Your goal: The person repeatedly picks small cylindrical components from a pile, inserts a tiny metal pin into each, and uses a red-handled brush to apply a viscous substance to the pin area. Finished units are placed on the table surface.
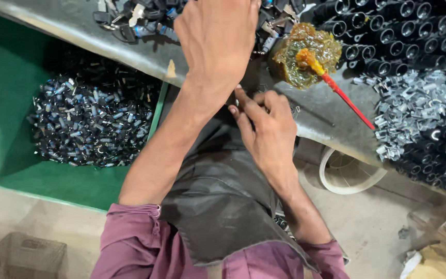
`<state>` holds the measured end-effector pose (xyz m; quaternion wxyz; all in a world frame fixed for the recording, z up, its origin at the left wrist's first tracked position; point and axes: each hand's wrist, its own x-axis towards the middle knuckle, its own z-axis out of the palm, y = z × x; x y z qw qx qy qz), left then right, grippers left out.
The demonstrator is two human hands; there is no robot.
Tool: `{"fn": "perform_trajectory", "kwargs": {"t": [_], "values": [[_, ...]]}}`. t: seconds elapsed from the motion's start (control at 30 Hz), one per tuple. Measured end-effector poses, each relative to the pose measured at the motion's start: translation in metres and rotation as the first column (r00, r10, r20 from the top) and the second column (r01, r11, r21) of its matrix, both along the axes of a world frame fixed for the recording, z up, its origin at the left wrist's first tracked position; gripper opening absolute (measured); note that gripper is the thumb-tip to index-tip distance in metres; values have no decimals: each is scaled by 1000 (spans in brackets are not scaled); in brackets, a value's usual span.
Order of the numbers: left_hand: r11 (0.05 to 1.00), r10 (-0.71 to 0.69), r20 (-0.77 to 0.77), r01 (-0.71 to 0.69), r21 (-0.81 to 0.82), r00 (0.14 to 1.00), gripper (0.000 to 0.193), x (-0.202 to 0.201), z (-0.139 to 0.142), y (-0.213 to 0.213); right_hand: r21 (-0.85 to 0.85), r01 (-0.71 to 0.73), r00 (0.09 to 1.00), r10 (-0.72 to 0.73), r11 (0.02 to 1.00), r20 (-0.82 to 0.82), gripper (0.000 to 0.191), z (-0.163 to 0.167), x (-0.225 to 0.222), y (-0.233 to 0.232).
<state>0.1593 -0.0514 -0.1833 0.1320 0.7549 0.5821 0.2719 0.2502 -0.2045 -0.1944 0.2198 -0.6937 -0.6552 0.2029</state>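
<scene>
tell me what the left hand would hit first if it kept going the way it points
Likely the heap of small dark parts on the grey bench; the left hand already looks on or just above it.

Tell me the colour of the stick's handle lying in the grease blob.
Red, with its tip coated orange; the stick shows in the head view, resting in the amber grease blob.

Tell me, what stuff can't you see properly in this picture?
- Left hand, head view: its fingers run past the top edge, so what they touch is unseen.
- Right hand: the small thing at its fingertips is too tiny to tell.
- Black tubes: cut off by the top and right edges.
- Green bin: partly hidden under the table.
</scene>
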Motion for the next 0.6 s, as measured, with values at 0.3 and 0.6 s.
{"fn": "perform_trajectory", "kwargs": {"t": [0.3,0.6], "values": [[918,-142,921,396,-14,362,13,-60,42,-23,134,-106,994,108,985,-7,33,-11,9,8],[539,442,811,609,-582,383,21,-83,10,-92,-156,237,720,-281,959,-634,16,-8,6,-4]]}}
